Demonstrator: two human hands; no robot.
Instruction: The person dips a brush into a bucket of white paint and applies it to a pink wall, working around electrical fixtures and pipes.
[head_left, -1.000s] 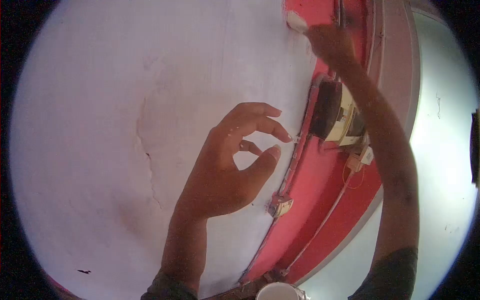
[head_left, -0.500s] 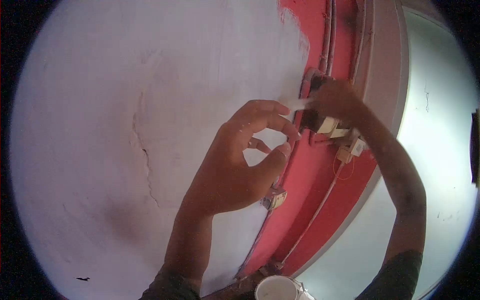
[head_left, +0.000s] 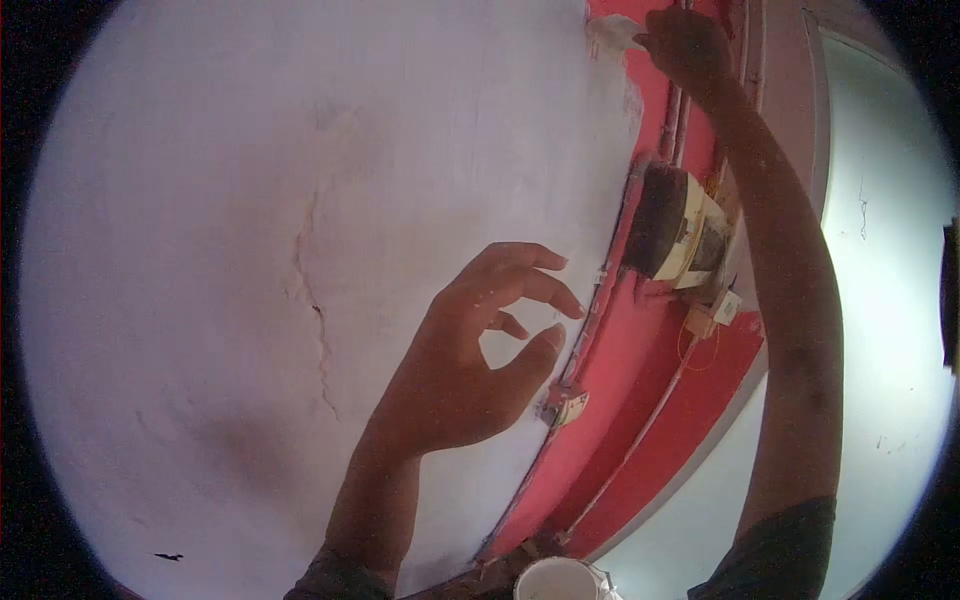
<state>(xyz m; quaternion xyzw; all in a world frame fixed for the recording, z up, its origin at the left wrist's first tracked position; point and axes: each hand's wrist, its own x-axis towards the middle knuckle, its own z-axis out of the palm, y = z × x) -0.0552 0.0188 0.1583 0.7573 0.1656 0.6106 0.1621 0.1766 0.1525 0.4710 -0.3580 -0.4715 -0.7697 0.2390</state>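
My right hand (head_left: 690, 50) is raised at the top, its fingers closed on a pale, brush-like tool (head_left: 615, 36). The tool's whitish end lies at the ragged border where white paint meets the red wall strip (head_left: 650, 85); whether it touches is hard to tell. My left hand (head_left: 485, 350) is held up before the white-painted wall (head_left: 220, 220), its fingers curved and apart with nothing between them. A small box fitting (head_left: 567, 407) sits on the wall just right of its thumb.
A dark and cream electrical fixture (head_left: 672, 225) juts from the red strip, with pipes running above it. Below it is a small switch box (head_left: 712, 312) with a loose wire. A white bucket (head_left: 558, 580) stands at the bottom. A crack (head_left: 315, 305) marks the white wall.
My right hand has risen with the pale tool from in front of the electrical fixture to the top of the red strip, uncovering the fixture. My left hand sits slightly lower in view.
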